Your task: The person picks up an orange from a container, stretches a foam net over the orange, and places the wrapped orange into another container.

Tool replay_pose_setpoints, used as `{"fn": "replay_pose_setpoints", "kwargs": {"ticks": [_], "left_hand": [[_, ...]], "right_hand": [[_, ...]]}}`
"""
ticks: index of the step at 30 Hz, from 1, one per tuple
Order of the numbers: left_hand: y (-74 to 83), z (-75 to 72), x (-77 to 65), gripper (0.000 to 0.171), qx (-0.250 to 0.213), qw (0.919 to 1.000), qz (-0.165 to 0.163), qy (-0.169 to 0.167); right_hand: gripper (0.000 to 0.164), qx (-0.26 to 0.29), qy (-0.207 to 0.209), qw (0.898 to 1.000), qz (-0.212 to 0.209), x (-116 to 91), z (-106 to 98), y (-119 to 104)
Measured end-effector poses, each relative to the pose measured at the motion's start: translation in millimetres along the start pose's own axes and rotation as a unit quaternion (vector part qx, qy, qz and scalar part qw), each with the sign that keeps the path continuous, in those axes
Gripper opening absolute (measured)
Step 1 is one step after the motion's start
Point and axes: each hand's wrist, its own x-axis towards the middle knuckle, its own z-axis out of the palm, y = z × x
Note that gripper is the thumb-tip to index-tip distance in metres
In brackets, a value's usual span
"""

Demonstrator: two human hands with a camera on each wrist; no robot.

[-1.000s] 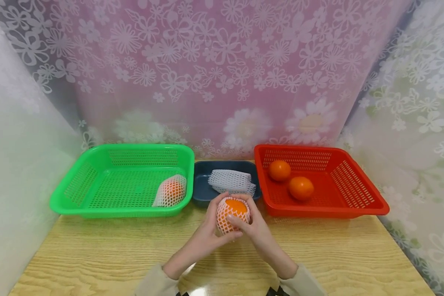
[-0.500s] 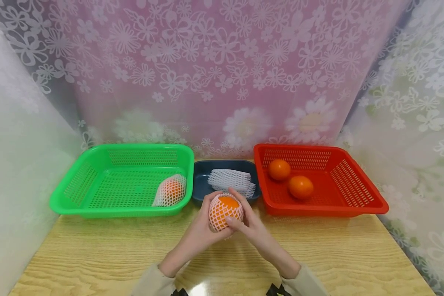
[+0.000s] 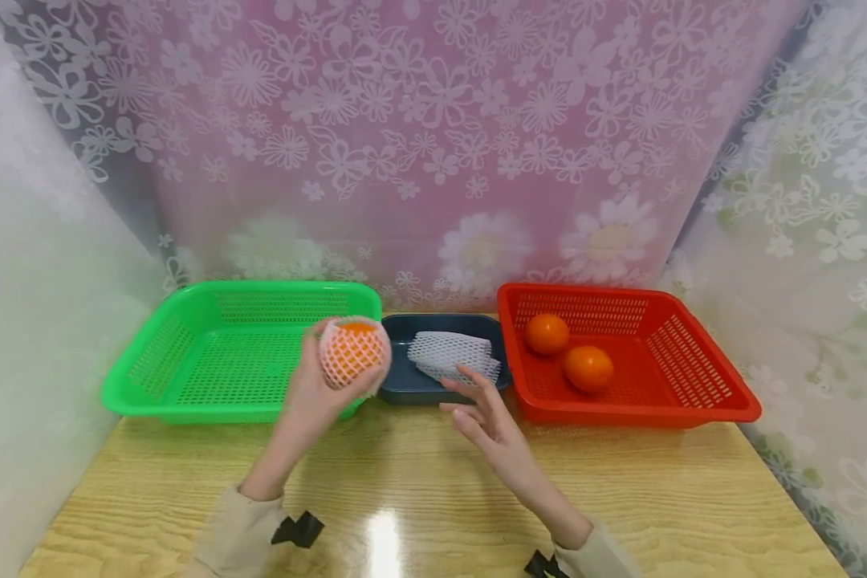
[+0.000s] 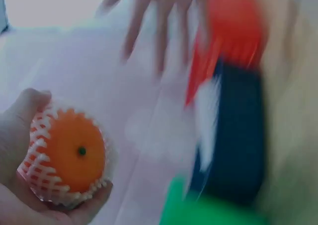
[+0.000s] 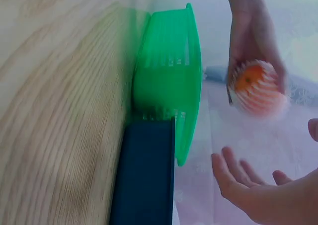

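My left hand (image 3: 316, 387) grips an orange (image 3: 352, 353) wrapped in a white foam net (image 4: 42, 165), held above the right end of the green basket (image 3: 224, 408). The orange's stem end shows bare through the net's opening in the left wrist view. My right hand (image 3: 502, 441) holds nothing; its fingers are spread and loosely bent, in front of the dark blue tray (image 3: 397, 385). In that tray lie flattened foam nets (image 3: 451, 353). The netted orange seen earlier in the green basket is hidden behind my left hand and its load.
A red basket (image 3: 679, 413) on the right holds two bare oranges, one (image 3: 547, 333) behind the other (image 3: 588, 368). Both baskets and the tray stand in a row at the back of the wooden table (image 3: 433, 498), before a flowered curtain (image 3: 433, 160).
Both hands held the netted orange before. The right hand has let go and stays near the middle, while the left hand has carried the orange leftward and up to the green basket.
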Motion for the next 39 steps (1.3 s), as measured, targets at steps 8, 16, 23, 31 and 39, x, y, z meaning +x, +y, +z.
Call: {"fn": "replay_pose_setpoints", "kwargs": {"ticks": [8,16,23,31,39], "left_hand": [[-46.7,-69.3,28.7,0.099,0.177,0.9817,-0.062,-0.033],[-75.8,-79.1,35.1,0.100,0.310,0.9359,-0.108,-0.128],[-78.1,-82.0,38.4,0.102,0.301,0.9283,-0.128,-0.176],[-80.6,-79.7,40.5,0.094,0.288,0.9363,-0.115,-0.165],[-79.7,-78.2,39.3,0.089,0.290,0.9439,-0.104,-0.118]], "right_hand": [[0.036,0.014,-0.007,1.000,0.007,-2,-16,7],[0.030,0.000,-0.007,1.000,0.016,-6,-21,11],[0.028,-0.014,0.015,1.000,0.010,-6,-32,10],[0.030,-0.062,0.061,0.996,-0.024,-4,-52,4],[0.032,-0.300,0.202,0.931,-0.045,5,-95,1]]}}
